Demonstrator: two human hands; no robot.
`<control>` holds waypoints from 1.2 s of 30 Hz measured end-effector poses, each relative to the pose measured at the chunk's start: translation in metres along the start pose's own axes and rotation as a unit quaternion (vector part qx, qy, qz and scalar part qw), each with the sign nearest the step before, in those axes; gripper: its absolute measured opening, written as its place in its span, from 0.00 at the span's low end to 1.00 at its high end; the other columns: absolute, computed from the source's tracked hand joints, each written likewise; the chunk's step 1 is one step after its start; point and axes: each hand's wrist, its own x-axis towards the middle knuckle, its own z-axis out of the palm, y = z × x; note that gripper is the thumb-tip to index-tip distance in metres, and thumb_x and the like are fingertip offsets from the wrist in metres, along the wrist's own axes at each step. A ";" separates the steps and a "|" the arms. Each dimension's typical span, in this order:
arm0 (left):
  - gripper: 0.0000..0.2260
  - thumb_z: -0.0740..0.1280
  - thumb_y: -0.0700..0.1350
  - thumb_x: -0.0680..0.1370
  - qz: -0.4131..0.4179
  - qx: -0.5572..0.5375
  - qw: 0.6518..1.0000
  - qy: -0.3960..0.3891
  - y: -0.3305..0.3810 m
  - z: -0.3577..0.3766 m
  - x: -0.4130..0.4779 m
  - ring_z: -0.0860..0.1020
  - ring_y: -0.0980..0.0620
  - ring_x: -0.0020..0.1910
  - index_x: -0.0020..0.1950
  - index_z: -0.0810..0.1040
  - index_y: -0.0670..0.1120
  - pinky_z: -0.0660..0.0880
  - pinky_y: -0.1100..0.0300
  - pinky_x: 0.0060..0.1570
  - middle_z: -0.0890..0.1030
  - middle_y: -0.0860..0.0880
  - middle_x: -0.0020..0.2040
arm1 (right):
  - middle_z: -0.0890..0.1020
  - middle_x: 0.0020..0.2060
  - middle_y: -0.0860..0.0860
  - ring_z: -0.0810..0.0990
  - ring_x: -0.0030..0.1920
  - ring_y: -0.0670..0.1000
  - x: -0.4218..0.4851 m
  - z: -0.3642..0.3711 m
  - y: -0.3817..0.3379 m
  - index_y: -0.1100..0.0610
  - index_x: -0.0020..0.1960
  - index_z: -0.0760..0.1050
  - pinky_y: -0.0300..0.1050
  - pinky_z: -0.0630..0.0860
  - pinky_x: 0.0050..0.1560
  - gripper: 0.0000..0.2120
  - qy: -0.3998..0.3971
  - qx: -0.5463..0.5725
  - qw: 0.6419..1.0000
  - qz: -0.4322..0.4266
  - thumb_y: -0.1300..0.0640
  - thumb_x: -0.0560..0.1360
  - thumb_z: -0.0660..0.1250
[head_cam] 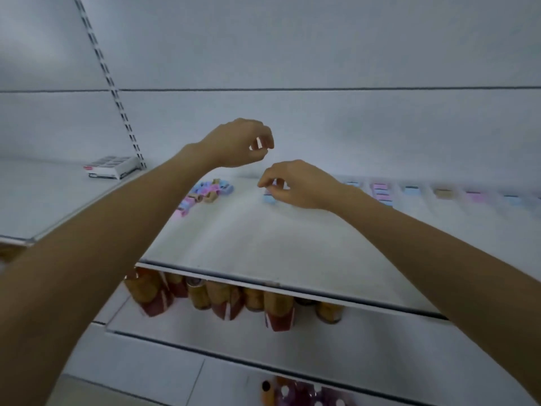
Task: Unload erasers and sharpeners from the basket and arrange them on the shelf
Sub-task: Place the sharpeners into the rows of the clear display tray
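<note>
Plainly the right hand (295, 184) is the nearer one: its grip is curled into a pinch directly over a blue eraser (268, 198) lying on the shelf (263, 244), though blur hides whether it holds the piece or only touches it. The left hand (238, 142) hovers higher, curled likewise, contents unclear. A loose pile (205, 191) lies left of the eraser, the sorted row (380, 191) to its right.

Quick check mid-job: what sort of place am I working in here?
Most likely a shop aisle: white shelving on a slotted upright, small pastel erasers and sharpeners set out in rows, and red-and-gold cartons stocked on the shelf below.
</note>
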 end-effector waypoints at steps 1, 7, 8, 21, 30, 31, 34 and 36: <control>0.08 0.63 0.42 0.76 -0.009 -0.010 1.000 0.002 -0.010 0.000 -0.006 0.77 0.52 0.47 0.54 0.78 0.46 0.74 0.55 0.50 0.79 0.49 0.52 | 0.80 0.50 0.47 0.75 0.45 0.47 0.009 0.002 -0.004 0.54 0.55 0.78 0.43 0.72 0.49 0.10 -0.007 0.000 1.000 -0.010 0.57 0.76 0.61; 0.07 0.65 0.41 0.76 -0.068 -0.032 0.997 0.002 -0.066 -0.001 -0.045 0.77 0.54 0.45 0.54 0.78 0.43 0.69 0.63 0.48 0.80 0.48 0.52 | 0.80 0.52 0.48 0.76 0.46 0.48 0.065 0.011 -0.008 0.53 0.56 0.77 0.47 0.74 0.53 0.11 -0.068 -0.017 0.996 -0.051 0.57 0.76 0.61; 0.07 0.65 0.41 0.76 -0.078 -0.031 0.996 -0.004 -0.075 -0.002 -0.051 0.77 0.54 0.44 0.53 0.78 0.44 0.69 0.64 0.48 0.80 0.49 0.51 | 0.79 0.52 0.48 0.76 0.46 0.48 0.074 0.013 -0.008 0.53 0.56 0.77 0.47 0.74 0.53 0.11 -0.074 -0.020 0.995 -0.056 0.57 0.76 0.61; 0.16 0.74 0.51 0.69 -0.229 -0.092 0.943 -0.224 -0.184 0.012 -0.109 0.77 0.55 0.47 0.54 0.76 0.52 0.73 0.64 0.46 0.77 0.56 0.50 | 0.73 0.47 0.44 0.75 0.48 0.47 0.150 0.062 -0.034 0.52 0.55 0.76 0.45 0.73 0.53 0.10 -0.131 0.006 0.989 -0.070 0.56 0.75 0.63; 0.10 0.72 0.52 0.71 -0.129 -0.106 0.971 -0.173 -0.224 0.037 -0.085 0.77 0.53 0.43 0.37 0.71 0.54 0.72 0.60 0.43 0.77 0.57 0.42 | 0.77 0.51 0.47 0.76 0.49 0.47 0.175 0.084 -0.053 0.52 0.55 0.77 0.42 0.72 0.50 0.09 -0.091 0.023 0.995 0.025 0.56 0.76 0.62; 0.10 0.72 0.50 0.71 -0.121 -0.101 0.975 -0.156 -0.227 0.039 -0.080 0.77 0.53 0.43 0.38 0.70 0.53 0.70 0.61 0.41 0.76 0.55 0.43 | 0.77 0.51 0.48 0.76 0.49 0.47 0.174 0.086 -0.055 0.52 0.55 0.77 0.42 0.72 0.50 0.09 -0.083 0.024 0.995 0.039 0.55 0.76 0.62; 0.12 0.73 0.45 0.71 -0.095 -0.124 0.981 -0.114 -0.233 0.047 -0.068 0.76 0.53 0.42 0.39 0.69 0.52 0.68 0.65 0.37 0.75 0.54 0.46 | 0.78 0.53 0.48 0.75 0.50 0.46 0.170 0.092 -0.058 0.52 0.56 0.77 0.42 0.71 0.50 0.10 -0.069 0.029 0.994 0.083 0.54 0.76 0.63; 0.12 0.73 0.42 0.71 -0.085 -0.165 0.978 -0.099 -0.232 0.056 -0.063 0.75 0.56 0.37 0.39 0.69 0.51 0.67 0.64 0.35 0.75 0.54 0.43 | 0.78 0.54 0.48 0.74 0.50 0.46 0.168 0.097 -0.061 0.52 0.56 0.77 0.40 0.69 0.48 0.11 -0.062 0.034 0.991 0.110 0.53 0.75 0.64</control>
